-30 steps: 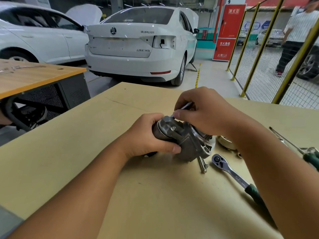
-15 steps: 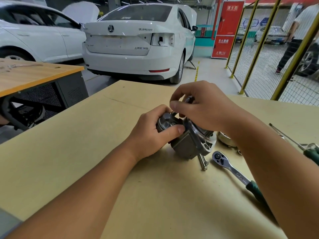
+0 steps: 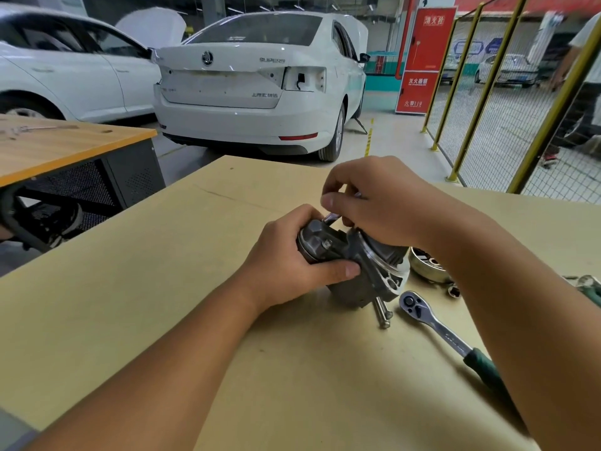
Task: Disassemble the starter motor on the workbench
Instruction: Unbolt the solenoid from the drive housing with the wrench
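Since a second ago the left hand (image 3: 286,268) has rolled the gripped starter motor (image 3: 354,265) upward while the right hand (image 3: 367,203) keeps pinching a thin metal tool (image 3: 331,218) at its end, likely loosening a fastener.

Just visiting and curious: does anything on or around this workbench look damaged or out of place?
Mostly orderly. The white car behind the workbench lacks its right tail light, leaving an open hole. Two loose bolts lie by the starter motor, likely removed parts, beside the ratchet.

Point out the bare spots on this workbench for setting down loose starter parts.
Free: the workbench left of the left hand, and its far edge toward the white car. Crowded: right of the starter motor, with two bolts, ratchet and round cap.
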